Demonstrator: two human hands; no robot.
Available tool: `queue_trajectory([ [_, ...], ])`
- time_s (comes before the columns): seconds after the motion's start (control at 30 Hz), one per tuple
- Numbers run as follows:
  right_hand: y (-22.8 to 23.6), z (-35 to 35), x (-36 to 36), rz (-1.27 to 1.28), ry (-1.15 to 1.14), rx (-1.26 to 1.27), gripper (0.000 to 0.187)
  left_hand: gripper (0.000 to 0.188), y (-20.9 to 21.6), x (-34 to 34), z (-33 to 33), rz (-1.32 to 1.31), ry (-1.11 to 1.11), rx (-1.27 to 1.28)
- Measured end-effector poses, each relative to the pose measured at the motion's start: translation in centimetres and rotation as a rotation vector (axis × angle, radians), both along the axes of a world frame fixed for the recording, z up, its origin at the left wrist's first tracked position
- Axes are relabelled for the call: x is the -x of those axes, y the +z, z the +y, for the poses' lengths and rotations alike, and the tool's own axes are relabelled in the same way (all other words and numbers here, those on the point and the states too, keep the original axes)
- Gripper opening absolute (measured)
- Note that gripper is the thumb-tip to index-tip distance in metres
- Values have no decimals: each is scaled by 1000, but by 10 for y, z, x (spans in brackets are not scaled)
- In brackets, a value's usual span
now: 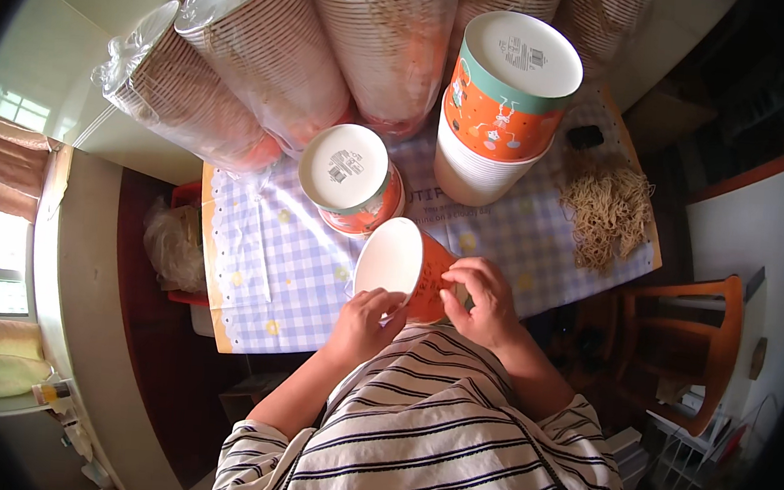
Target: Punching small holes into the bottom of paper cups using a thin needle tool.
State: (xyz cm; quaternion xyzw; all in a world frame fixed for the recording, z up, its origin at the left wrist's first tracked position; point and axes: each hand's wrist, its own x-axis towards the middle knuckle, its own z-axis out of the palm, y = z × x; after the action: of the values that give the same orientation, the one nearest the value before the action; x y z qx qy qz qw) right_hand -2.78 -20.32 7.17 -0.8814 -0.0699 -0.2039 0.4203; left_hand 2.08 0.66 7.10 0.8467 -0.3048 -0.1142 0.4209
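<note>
An orange paper bucket with a white inside lies tilted at the table's near edge, its mouth turned left. At the lower part of its rim, my left hand is closed with the fingers pinched together. My right hand curls its thumb and fingers against the outer wall on the right; what lies under the fingertips is partly hidden. Just beyond stands a short upside-down stack of printed paper buckets with a white base on top. Farther right rises a taller upside-down stack, orange and green above, white rims below.
Tall bagged stacks of paper buckets line the table's back. A heap of tan strings lies at the right on the checked tablecloth, near a small black object. A wooden chair stands to the right, a plastic bag to the left.
</note>
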Motion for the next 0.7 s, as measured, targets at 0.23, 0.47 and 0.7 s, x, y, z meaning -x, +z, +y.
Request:
queue_trajectory([
  [0.23,-4,16,3,140,94,4,69,30,3,-25,-31,568,106,197],
  [0.47,-17,11,-6,205,88,-47,80,45,3,-25,-4,577,-198,157],
  [0.7,-28,13,-1,105,11,-101,55,26,3,-3,0,378,-28,35],
])
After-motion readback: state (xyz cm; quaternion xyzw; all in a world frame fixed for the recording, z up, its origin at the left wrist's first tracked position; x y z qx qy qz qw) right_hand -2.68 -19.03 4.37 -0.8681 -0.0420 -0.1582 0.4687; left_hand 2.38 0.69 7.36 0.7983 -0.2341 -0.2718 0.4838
